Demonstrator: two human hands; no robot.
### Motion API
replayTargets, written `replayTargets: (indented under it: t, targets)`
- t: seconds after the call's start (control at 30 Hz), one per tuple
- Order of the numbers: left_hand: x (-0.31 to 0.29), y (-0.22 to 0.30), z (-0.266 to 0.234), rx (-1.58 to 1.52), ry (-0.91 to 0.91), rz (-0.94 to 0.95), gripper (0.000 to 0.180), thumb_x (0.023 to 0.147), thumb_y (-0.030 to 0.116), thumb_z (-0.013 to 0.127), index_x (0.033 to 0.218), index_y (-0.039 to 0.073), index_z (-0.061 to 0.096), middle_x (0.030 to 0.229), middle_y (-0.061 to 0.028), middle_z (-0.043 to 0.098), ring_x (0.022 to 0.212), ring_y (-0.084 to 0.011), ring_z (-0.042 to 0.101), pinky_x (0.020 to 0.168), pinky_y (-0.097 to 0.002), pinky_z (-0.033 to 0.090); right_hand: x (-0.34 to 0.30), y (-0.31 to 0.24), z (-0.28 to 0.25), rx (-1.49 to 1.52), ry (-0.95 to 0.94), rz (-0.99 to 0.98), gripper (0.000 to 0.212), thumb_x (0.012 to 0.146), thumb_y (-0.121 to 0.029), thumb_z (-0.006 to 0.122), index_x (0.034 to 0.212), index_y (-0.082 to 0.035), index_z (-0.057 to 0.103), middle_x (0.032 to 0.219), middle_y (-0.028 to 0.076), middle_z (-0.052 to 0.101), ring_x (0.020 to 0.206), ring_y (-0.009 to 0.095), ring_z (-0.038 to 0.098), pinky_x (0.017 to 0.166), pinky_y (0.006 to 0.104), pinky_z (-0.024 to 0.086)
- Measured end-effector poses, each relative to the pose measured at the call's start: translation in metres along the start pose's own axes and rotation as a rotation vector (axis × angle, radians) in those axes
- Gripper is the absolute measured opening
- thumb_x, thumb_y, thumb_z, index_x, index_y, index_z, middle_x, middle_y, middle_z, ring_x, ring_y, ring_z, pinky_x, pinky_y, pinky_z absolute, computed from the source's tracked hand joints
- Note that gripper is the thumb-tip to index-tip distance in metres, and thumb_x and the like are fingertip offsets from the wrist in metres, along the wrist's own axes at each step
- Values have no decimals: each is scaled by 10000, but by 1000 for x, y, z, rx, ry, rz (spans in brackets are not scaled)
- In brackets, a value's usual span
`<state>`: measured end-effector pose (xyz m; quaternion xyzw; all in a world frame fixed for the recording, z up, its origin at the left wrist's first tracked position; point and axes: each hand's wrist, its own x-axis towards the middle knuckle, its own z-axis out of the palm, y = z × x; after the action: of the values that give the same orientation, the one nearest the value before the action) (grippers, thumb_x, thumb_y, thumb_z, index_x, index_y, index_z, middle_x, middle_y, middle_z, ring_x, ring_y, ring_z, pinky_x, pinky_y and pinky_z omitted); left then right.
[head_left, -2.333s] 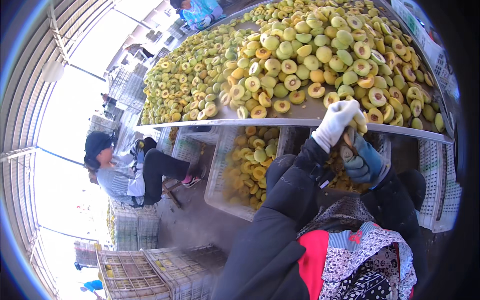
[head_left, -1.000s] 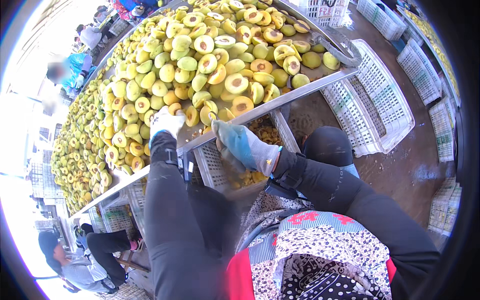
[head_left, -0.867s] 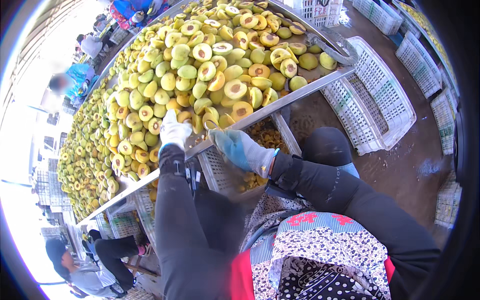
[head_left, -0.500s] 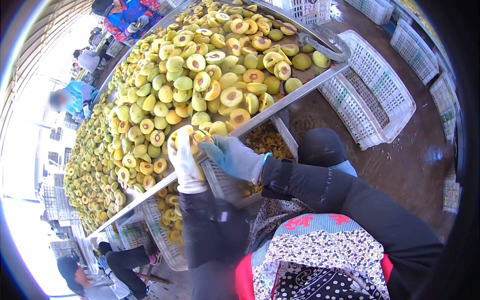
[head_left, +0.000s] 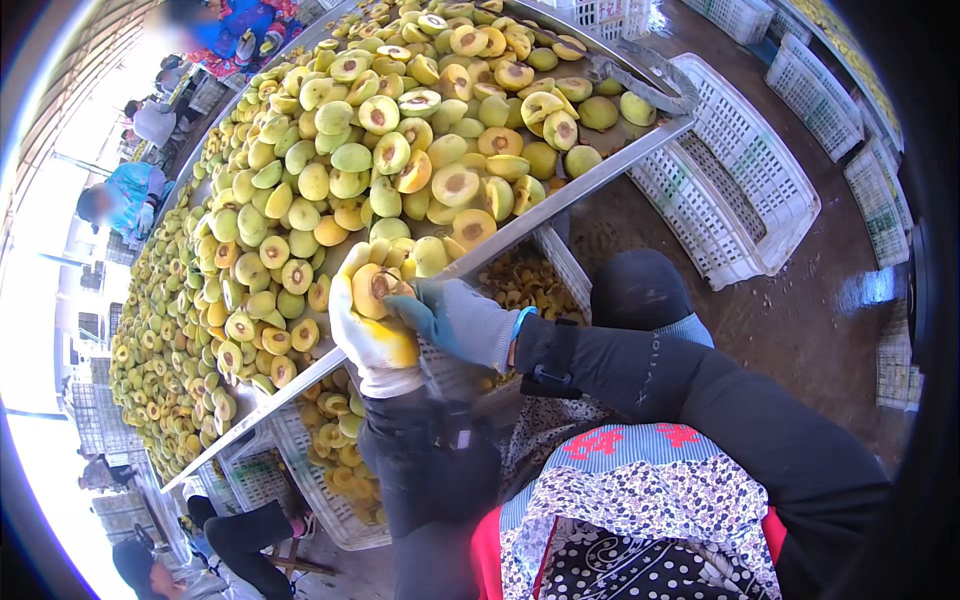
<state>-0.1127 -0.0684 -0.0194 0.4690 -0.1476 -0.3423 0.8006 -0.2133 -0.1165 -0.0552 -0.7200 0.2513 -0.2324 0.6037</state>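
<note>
My left hand (head_left: 372, 330), in a white glove stained yellow, is closed around a halved stone fruit (head_left: 376, 289). The cut face is turned up, with brown at its centre. Against the fruit's right edge press the fingers of my right hand (head_left: 462, 318), in a grey-blue glove. They are curled shut, and whatever they may grip is hidden. Both hands are over the near metal rim (head_left: 590, 190) of a sloping table. Beyond them lies a big heap of green-yellow halved stone fruit (head_left: 300, 180), many showing brown centres.
Below the rim, a white crate (head_left: 320, 470) holds yellow fruit halves, and brownish pieces (head_left: 530, 285) lie in another container. An open white crate (head_left: 745, 150) stands on the wet floor (head_left: 800, 290) at right. Other people (head_left: 125, 205) sit along the table's far side.
My left hand has turned, so the fruit half's cut face now shows more plainly. Both hands have come slightly lower, and the whole view has shifted a little.
</note>
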Motion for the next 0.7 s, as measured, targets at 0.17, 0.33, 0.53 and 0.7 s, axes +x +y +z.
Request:
replayTargets:
  t: [0.17, 0.33, 0.53, 0.7]
  targets:
    - [-7, -3, -4, 186, 60, 99, 440, 1045, 357, 399, 1177, -17, 592, 1072, -130, 660, 905, -200, 648, 765, -297, 544, -7, -2, 3, 23, -85, 62, 416, 1012, -374, 531, 1080, 20, 646, 925, 212, 705, 883, 217, 676, 785, 359, 514]
    - [-5, -9, 0, 298, 65, 117, 405, 1031, 373, 445, 1099, 16, 624, 968, -87, 664, 827, -179, 649, 688, -291, 546, -10, 11, 11, 298, -80, 97, 447, 1011, -400, 532, 1107, 20, 650, 960, 165, 719, 937, 154, 648, 824, 326, 509]
    - [-5, -16, 0, 292, 96, 143, 391, 1021, 355, 452, 1070, 8, 625, 949, -98, 666, 810, -213, 665, 691, -334, 578, -14, 14, 16, 342, -95, 70, 490, 1026, -427, 493, 1132, 27, 642, 998, 113, 716, 964, 128, 621, 842, 308, 503]
    - [-12, -13, 15, 405, 1, 227, 369, 1011, 319, 443, 1000, -6, 618, 879, -113, 653, 744, -221, 646, 665, -334, 570, -13, 22, 23, 331, -125, 0, 313, 1055, -293, 461, 1214, -75, 618, 993, 88, 691, 875, 179, 639, 802, 322, 506]
